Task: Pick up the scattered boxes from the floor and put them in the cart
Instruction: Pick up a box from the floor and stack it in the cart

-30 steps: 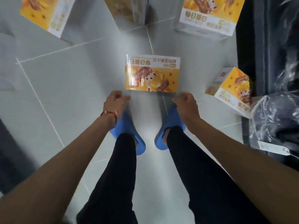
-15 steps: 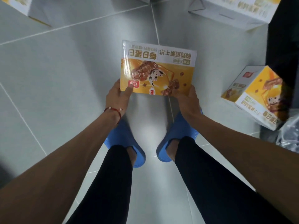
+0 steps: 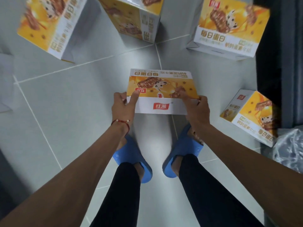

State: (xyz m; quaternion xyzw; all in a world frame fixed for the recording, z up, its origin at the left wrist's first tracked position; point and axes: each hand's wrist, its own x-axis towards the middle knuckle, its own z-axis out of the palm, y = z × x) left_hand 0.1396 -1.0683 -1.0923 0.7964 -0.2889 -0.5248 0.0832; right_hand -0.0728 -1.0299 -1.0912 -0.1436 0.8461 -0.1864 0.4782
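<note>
A yellow and white snack box is held in front of my feet, above the grey tiled floor. My left hand grips its near left corner, thumb on the top face. My right hand grips the near right corner, thumb also on top. Its white side panel with a red logo faces me. Several more boxes of the same kind lie around: one at the far left, one at the far middle, one at the far right, and one at the right. No cart is recognisable.
A dark piece of furniture runs along the right edge. Crinkled clear plastic wrap lies at the right, beside the nearest box. My feet in blue slippers stand on the tiles just behind the held box.
Both hands reached the box in front of my feet and took hold of its near corners. The box has since tilted, so its white side panel now faces me.
</note>
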